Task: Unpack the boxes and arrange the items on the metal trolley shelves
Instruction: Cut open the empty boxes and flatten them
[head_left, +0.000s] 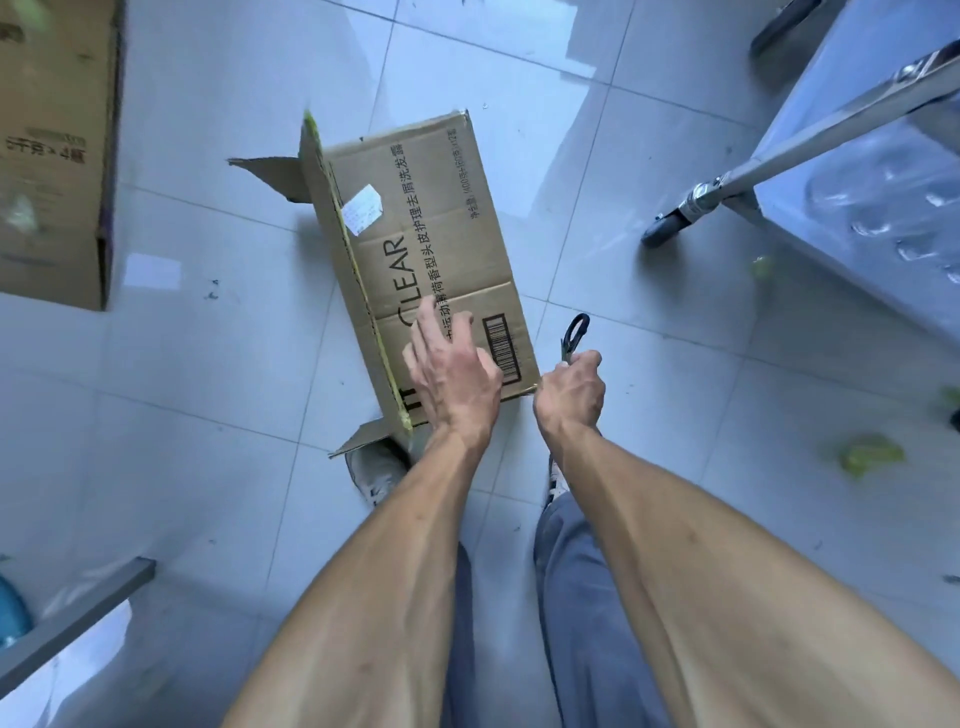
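- The CLEAR shampoo carton (426, 244) lies on its side on the tiled floor (218, 364), directly ahead of the person's feet. Its long axis runs away from the person, tilted a little to the left.
- Its flaps (270, 174) hang open along the left side, edged with yellow-green tape (358, 270). What is inside cannot be seen from here.
- The left hand (454, 374) has its fingers spread and nearly straight over the near end of the carton's upper face, beside the barcode (501, 348). This grip is not closed on anything; whether the fingers actually touch the cardboard is hard to tell.
- The right hand (571, 387) sits just off the carton's near right corner, its grip curled round a pair of scissors (574, 335) whose black handles point up and away.
- The left hand is the nearer one to the carton, so turning or steadying it likely falls to that hand, while the opening lies on the far side from the scissors.
- The metal trolley (857, 171) stands to the right, well apart from the carton, with a caster (670, 226) on the floor.
- A second cardboard box (52, 156) stands at the upper left.
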